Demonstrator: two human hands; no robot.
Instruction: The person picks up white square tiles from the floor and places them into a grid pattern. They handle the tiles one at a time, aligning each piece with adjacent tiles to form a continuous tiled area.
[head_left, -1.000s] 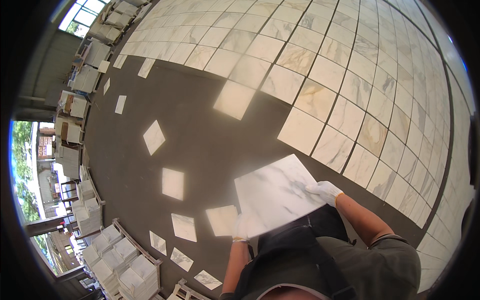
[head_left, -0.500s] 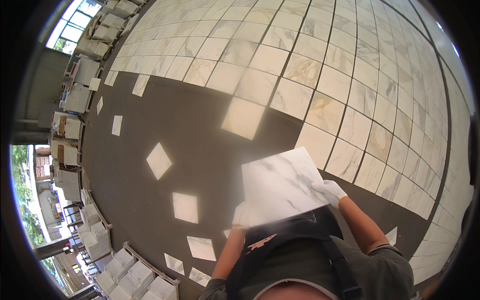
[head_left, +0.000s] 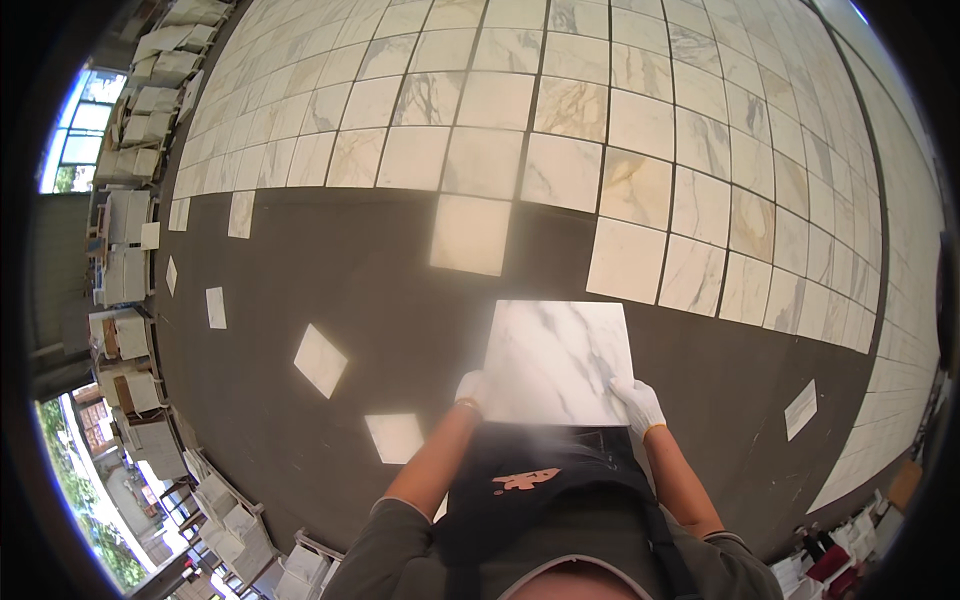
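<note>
Two gloved hands, left hand (head_left: 469, 386) and right hand (head_left: 638, 402), gripping white marble tile (head_left: 556, 360) by its near corners

Even, bright daylight; source appears to be windows (head_left: 78, 145) at the left edge, slightly overexposed. Pale tiles (head_left: 560, 110) sharp, no harsh shadows. Strong fisheye bending toward the rim, black vignette in all corners. Held slab (head_left: 560, 360) shows mild glare and soft edges.

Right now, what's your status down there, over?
Left hand and right hand gripping marble tile, held flat at waist. Dark bare floor ahead; loose tile lies beyond.
</note>
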